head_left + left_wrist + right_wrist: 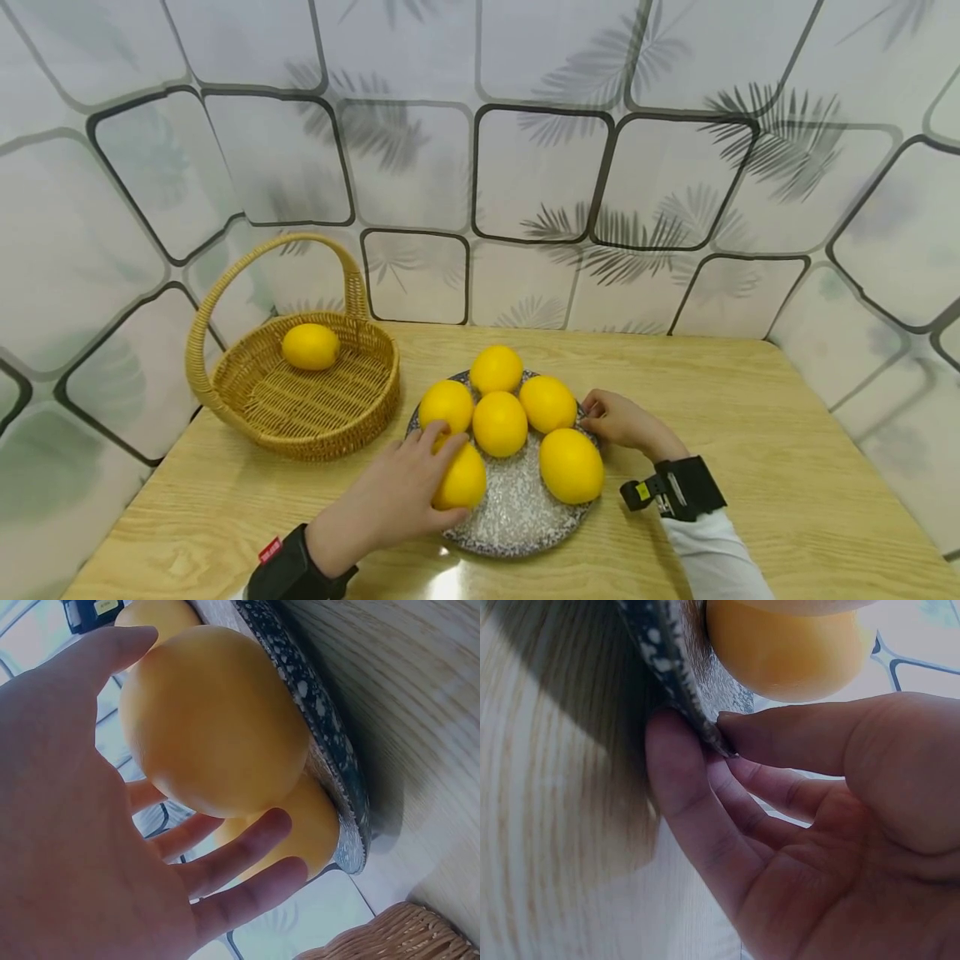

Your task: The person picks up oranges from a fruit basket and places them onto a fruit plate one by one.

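Observation:
A speckled grey plate (517, 518) with a dark rim carries several yellow lemons, one of them (499, 424) in the middle. At the plate's left side, my left hand (393, 496) spans a lemon (467, 479), thumb on the near side and fingers on the far side. The left wrist view shows this lemon (214, 724) at the rim, with a gap between it and the palm. Across the plate, my right hand (628, 423) pinches the rim (676, 682) between thumb and fingers; part of its grip is hidden under the plate.
Left of the plate stands a wicker basket (388, 404) with a tall arched handle (225, 279). One lemon (311, 347) lies inside it. Patterned walls (540, 175) enclose the wooden table (787, 467) at the back and both sides.

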`<state>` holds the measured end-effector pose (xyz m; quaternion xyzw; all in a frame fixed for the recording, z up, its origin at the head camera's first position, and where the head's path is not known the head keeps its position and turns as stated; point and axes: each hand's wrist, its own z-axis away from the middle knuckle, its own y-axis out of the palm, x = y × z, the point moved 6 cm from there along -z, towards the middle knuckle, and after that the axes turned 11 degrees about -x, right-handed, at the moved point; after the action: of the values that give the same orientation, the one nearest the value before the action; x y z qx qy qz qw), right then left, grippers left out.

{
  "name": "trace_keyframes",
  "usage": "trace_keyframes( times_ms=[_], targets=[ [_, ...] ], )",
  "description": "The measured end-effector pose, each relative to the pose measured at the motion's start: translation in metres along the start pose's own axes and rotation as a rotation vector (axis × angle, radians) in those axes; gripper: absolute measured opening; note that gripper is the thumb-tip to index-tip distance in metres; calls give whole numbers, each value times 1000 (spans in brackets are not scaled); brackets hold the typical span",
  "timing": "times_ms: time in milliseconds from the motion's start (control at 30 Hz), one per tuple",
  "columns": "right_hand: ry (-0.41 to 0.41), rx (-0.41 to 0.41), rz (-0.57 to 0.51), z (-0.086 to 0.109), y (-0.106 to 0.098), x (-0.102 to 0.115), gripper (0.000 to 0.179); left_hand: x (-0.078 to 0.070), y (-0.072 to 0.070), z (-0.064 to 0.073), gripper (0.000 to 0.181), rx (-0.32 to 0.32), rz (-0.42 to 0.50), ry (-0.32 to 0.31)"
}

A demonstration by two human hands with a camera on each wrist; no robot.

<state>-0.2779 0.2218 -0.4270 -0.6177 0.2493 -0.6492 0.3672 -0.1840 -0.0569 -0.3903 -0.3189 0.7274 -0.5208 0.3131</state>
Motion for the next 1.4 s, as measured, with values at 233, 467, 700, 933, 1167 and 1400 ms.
trace_keyframes(
  times_ms=[233, 467, 700, 933, 1167, 1400],
  targets=[
    [-21, -13, 18, -1, -1, 1, 19, 0, -1, -1, 81, 1, 2, 3],
    [-11, 1, 0, -2, 1, 0, 19, 2, -3, -1, 82, 0, -15, 7],
    [-17, 2, -2, -3, 3, -1, 19, 2, -6, -3, 81, -18, -16, -13],
    [-34, -3, 9, -6, 2, -2, 20, 13, -17, -9, 82, -20, -20, -71],
    [-23, 11, 7, -6, 3, -4, 21, 39, -41, -21, 78, -58, -75, -136],
    [-19, 6, 12, -4, 1, -3, 21, 85, -62, -42, 65, -113, -194, -193]
  ],
)
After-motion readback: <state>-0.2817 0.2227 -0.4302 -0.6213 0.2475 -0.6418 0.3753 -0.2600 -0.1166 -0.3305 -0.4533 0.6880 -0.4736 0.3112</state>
